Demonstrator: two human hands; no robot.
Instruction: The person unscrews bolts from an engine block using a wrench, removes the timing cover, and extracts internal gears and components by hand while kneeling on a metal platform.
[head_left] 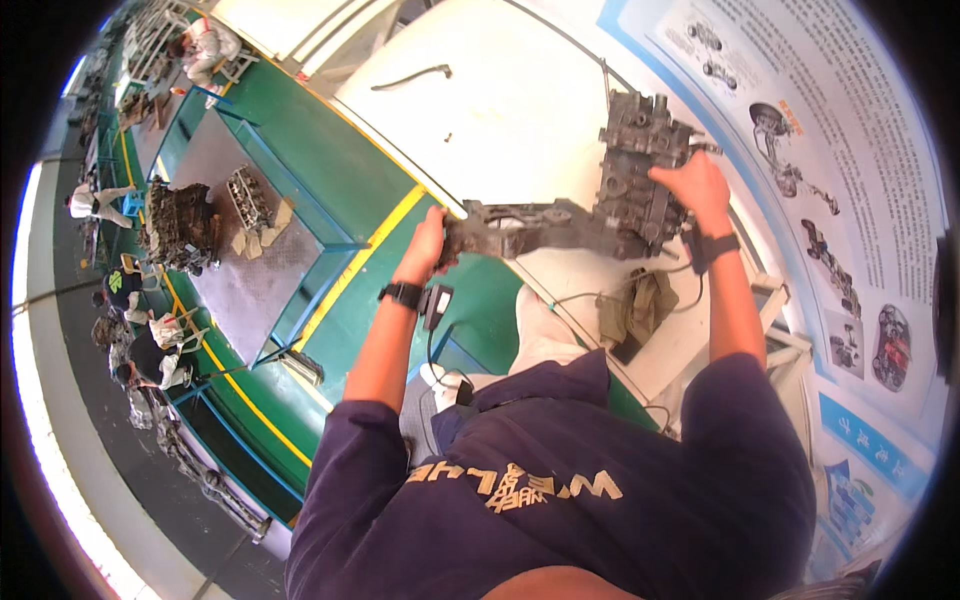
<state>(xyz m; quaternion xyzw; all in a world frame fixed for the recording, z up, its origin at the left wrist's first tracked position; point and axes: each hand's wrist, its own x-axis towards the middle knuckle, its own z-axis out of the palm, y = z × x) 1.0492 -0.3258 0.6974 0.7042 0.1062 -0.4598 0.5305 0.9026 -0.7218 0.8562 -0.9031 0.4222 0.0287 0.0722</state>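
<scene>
My left hand (428, 245) is closed around the left end of a long, dark, greasy cast-metal part (535, 228). That part lies sideways across the front of the white table. Its right end meets or overlaps a bulky dark metal block (640, 170) with ports and knobs on its face; I cannot tell whether the two are joined. On the block's right edge, my right hand (697, 190) grips with the thumb on top and the other fingers partly hidden behind. Each wrist wears a black strap; a small device with a cable hangs at the left one.
On the white table (500, 100) lie a thin black hose (412, 77) and a small bolt-like piece (448, 136). An olive cloth (640, 308) hangs below the block. Illustrated posters (790, 120) cover the right wall. Leftward, a grey workbench (235, 270) carries engine parts; several people sit beyond.
</scene>
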